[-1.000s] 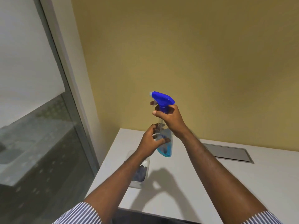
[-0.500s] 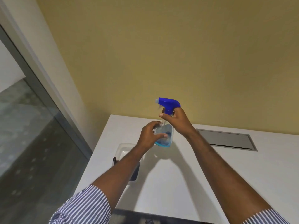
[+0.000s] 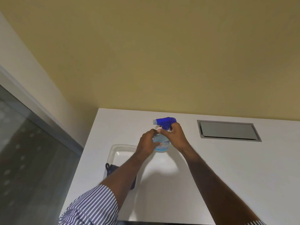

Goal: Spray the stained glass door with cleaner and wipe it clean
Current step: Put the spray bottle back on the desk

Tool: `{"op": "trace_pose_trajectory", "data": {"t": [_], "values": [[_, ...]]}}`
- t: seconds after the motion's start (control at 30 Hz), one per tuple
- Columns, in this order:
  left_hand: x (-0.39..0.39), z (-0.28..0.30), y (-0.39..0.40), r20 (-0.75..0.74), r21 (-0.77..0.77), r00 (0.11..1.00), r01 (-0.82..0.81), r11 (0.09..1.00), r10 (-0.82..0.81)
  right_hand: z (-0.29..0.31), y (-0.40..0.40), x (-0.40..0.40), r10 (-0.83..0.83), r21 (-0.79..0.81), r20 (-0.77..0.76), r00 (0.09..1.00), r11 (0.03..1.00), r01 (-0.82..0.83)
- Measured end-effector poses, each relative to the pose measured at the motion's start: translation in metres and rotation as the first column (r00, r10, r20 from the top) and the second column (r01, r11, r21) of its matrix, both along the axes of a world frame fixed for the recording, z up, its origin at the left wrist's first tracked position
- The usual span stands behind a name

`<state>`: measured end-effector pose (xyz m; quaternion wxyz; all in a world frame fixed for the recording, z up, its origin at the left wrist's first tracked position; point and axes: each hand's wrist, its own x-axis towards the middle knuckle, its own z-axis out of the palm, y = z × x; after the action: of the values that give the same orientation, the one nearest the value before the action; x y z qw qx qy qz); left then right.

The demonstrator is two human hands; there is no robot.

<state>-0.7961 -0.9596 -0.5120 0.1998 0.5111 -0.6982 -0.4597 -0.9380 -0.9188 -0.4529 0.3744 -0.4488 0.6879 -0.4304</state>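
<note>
A clear spray bottle with a blue trigger head and a little blue liquid stands upright at the white table; I cannot tell whether its base touches the top. My right hand grips its neck just under the trigger head. My left hand wraps round the bottle's body from the left. The glass door runs along the left edge of the view, with pale spots on it.
A clear plastic tray lies on the table left of the bottle, holding a dark blue cloth partly hidden by my left forearm. A grey metal flap is set into the table at the back right. A yellow wall stands behind.
Both hands have brought the bottle down from in front of the wall to the tabletop. My view has turned right and down, so less of the glass door shows.
</note>
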Motion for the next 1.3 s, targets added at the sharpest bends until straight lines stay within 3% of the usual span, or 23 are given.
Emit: {"op": "trace_pose_trajectory", "data": {"t": [0.6, 1.03, 1.3], "values": [[0.004, -0.045, -0.003, 0.053, 0.154, 0.998, 0.006, 0.988, -0.015, -0.061, 0.000, 0.004, -0.006, 0.031, 0.032, 0.999, 0.999, 0.005], [0.010, -0.042, 0.007, 0.096, 0.091, 0.995, 0.017, 0.996, -0.025, -0.071, 0.006, 0.007, 0.044, -0.023, 0.069, 0.997, 0.999, -0.043], [0.020, -0.041, 0.016, 0.197, -0.052, 0.975, 0.117, 0.992, -0.105, -0.066, 0.017, 0.007, 0.108, -0.089, 0.053, 0.993, 0.991, -0.103]]}}
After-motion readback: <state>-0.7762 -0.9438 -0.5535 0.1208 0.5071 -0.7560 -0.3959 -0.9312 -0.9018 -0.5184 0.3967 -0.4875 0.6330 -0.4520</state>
